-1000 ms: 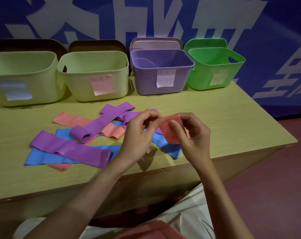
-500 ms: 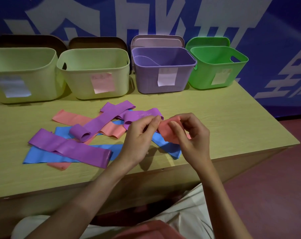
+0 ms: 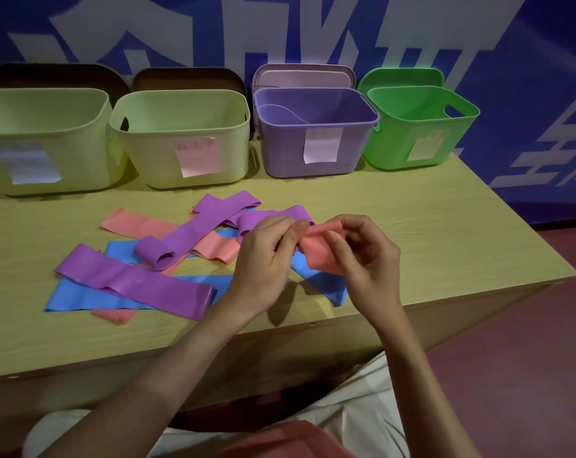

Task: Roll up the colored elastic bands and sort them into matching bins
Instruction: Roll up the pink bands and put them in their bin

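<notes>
Pinching a partly rolled pink elastic band [image 3: 318,251] between them, both hands hold it just above the near edge of the light wooden table [image 3: 445,233] — the left hand [image 3: 266,259] grips the band's left end with curled fingers and thumb, and the right hand [image 3: 367,259] clasps its right side, thumb laid across the front. Under and to the left of the hands lies a loose heap of flat bands: a long purple elastic band [image 3: 134,282] lying over a blue elastic band [image 3: 81,297], a second purple band with one curled end [image 3: 194,236], and a flat pink band [image 3: 137,224] beneath them. Along the far edge of the table stand four plastic bins in a row — two pale green bins [image 3: 45,140] [image 3: 180,137], a purple bin [image 3: 316,140] and a bright green bin [image 3: 422,127], each with a paper label on its front.
</notes>
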`<move>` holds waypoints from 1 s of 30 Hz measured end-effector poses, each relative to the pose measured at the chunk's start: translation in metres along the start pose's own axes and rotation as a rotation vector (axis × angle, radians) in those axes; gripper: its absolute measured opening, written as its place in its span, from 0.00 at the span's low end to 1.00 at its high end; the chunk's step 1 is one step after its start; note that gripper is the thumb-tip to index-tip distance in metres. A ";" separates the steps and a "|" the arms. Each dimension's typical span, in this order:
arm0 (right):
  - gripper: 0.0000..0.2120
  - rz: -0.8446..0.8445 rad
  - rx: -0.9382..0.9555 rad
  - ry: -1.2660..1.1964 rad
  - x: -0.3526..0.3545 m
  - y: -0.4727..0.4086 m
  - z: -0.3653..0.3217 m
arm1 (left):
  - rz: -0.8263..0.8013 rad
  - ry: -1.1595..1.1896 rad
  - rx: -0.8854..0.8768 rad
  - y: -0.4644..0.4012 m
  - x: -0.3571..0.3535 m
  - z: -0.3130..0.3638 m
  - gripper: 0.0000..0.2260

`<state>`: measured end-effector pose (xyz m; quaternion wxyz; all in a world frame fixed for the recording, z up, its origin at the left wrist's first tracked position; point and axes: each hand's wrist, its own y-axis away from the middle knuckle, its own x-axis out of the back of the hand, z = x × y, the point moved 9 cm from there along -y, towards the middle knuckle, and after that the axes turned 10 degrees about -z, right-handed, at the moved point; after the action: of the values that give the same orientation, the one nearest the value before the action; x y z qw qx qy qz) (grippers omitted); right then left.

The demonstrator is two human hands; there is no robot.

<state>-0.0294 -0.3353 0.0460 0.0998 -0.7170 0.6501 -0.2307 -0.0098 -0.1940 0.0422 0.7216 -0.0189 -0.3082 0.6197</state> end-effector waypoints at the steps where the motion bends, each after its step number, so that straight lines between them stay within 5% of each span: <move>1: 0.10 0.007 -0.010 -0.012 0.001 0.000 0.001 | -0.011 -0.026 -0.011 0.000 -0.001 0.001 0.17; 12: 0.04 -0.052 -0.069 -0.071 -0.006 0.003 0.010 | -0.071 -0.277 -0.093 0.002 -0.007 0.008 0.14; 16: 0.13 -0.047 -0.081 -0.119 -0.006 0.005 0.012 | -0.013 -0.206 -0.058 0.004 -0.006 0.004 0.15; 23: 0.05 -0.088 -0.043 -0.086 -0.006 0.002 0.007 | -0.080 0.220 0.073 0.007 -0.017 -0.006 0.14; 30: 0.03 -0.104 -0.089 -0.066 -0.008 0.003 0.016 | -0.080 0.009 0.044 0.009 -0.013 -0.008 0.14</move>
<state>-0.0247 -0.3305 0.0294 0.0770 -0.7608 0.6179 -0.1829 -0.0140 -0.2005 0.0268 0.7474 0.0066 -0.2919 0.5968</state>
